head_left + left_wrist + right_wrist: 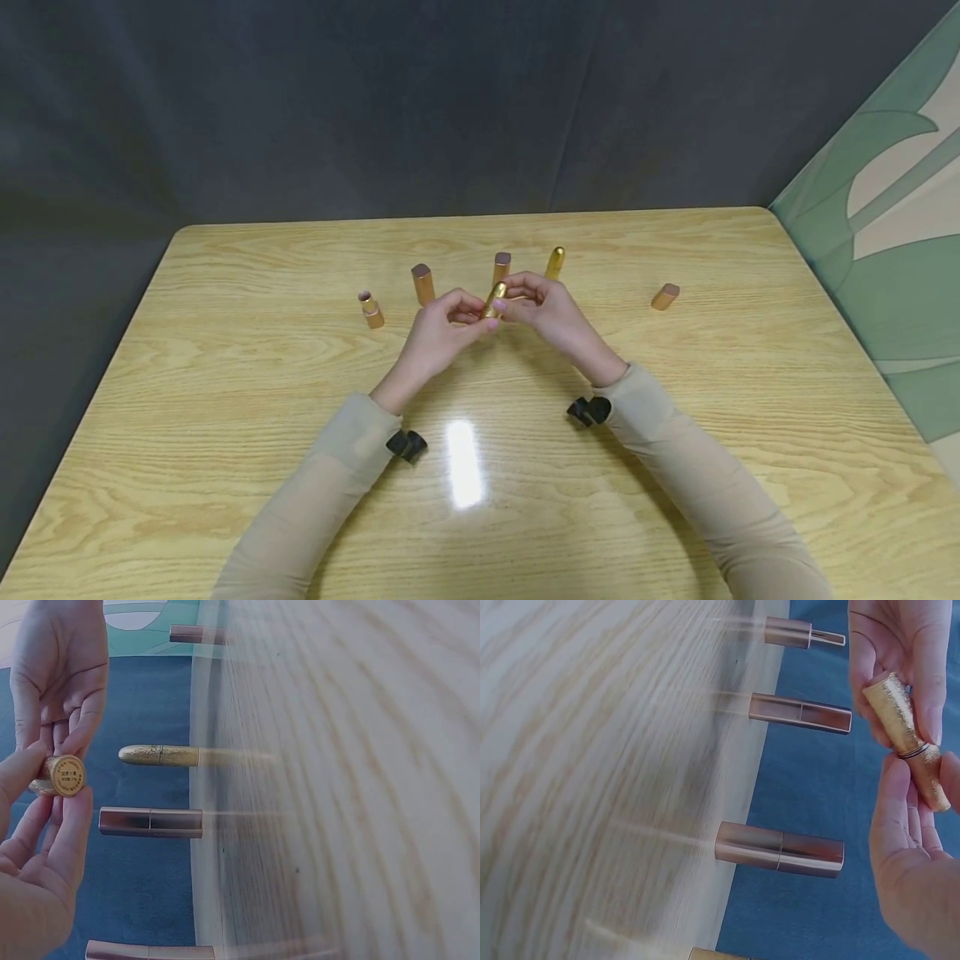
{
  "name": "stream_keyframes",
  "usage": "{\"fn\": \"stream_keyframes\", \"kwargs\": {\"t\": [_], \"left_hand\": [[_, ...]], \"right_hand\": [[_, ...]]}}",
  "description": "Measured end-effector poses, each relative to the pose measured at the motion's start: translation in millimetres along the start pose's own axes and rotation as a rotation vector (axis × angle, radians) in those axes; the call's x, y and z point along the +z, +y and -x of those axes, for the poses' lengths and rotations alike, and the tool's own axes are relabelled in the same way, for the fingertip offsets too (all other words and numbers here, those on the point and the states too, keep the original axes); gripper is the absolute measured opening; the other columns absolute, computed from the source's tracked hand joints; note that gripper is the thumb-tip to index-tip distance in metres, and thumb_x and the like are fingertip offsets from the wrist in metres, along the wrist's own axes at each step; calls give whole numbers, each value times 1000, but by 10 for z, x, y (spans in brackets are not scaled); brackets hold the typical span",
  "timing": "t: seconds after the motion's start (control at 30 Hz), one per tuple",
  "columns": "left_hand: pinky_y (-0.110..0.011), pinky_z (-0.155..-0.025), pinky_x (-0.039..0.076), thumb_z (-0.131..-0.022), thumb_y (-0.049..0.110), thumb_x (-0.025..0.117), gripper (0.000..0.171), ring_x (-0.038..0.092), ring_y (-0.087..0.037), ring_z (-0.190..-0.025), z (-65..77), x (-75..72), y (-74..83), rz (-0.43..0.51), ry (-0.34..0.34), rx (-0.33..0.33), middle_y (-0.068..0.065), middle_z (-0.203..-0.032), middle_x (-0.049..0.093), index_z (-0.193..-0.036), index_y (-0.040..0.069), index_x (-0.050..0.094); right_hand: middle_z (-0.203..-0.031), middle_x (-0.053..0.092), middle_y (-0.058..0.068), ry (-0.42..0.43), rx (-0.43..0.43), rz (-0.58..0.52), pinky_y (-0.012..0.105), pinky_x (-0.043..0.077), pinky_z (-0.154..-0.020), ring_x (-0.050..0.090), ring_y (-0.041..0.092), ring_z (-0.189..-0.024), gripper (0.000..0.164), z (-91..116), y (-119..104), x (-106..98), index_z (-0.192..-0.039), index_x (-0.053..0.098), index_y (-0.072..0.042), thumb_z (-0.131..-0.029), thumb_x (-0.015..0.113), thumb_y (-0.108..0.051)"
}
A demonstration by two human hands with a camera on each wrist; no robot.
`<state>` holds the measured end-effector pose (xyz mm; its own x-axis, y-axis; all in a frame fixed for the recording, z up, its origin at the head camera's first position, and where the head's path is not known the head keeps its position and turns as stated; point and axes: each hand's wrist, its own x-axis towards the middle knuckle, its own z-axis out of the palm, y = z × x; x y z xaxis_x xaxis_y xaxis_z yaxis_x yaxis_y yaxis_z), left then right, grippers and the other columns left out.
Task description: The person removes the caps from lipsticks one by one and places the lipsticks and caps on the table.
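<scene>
A gold lipstick tube (494, 298) with a rounded tip and engraved-looking surface is held above the table between both hands. My left hand (437, 335) pinches its flat-bottomed lower part, and my right hand (553, 321) pinches the rounded upper part. In the right wrist view, a thin dark ring crosses the lipstick tube (901, 724) at its seam, and the two parts meet there. Printed characters show on the round base of the tube (67, 777) in the left wrist view.
Beyond the hands stand two capped rose-gold lipsticks (423, 284) and a second gold lipstick (555, 263). An uncapped rose-gold lipstick (371, 310) stands at the left, and a short rose-gold cap (665, 297) at the right. A dark curtain (375, 108) hangs behind the wooden table (247, 367).
</scene>
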<state>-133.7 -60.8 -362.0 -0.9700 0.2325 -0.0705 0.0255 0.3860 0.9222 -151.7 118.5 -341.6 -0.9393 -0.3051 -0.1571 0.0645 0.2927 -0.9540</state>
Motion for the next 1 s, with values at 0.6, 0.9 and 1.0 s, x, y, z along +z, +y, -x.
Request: {"fn": "stream_keyframes", "kwargs": {"t": [0.6, 0.9, 1.0], "left_hand": [[-26, -73, 53, -85, 28, 73, 31, 64, -20, -97, 18, -31, 38, -17, -35, -14, -7, -109, 68, -110, 10, 67], [-27, -76, 54, -85, 26, 72, 31, 65, -20, -98, 9, -44, 19, -25, -48, -3, -8, -111, 68, -111, 9, 67], [-28, -77, 55, -85, 26, 73, 32, 65, -21, -98, 6, -46, 20, -28, -50, -2, -9, -112, 69, -112, 8, 67]], "right_hand": [[-83, 59, -8, -17, -2, -121, 38, 54, -88, 63, 4, -76, 14, 14, 4, -18, -105, 54, -1, -93, 59, -7], [-79, 60, -10, -25, -29, -152, 29, 56, -80, 62, 3, -73, 13, 12, 24, -20, -104, 54, 2, -92, 59, -4], [-79, 61, -10, -25, -24, -159, 27, 55, -80, 62, 3, -73, 13, 13, 21, -22, -104, 54, 1, -92, 59, -4]]}}
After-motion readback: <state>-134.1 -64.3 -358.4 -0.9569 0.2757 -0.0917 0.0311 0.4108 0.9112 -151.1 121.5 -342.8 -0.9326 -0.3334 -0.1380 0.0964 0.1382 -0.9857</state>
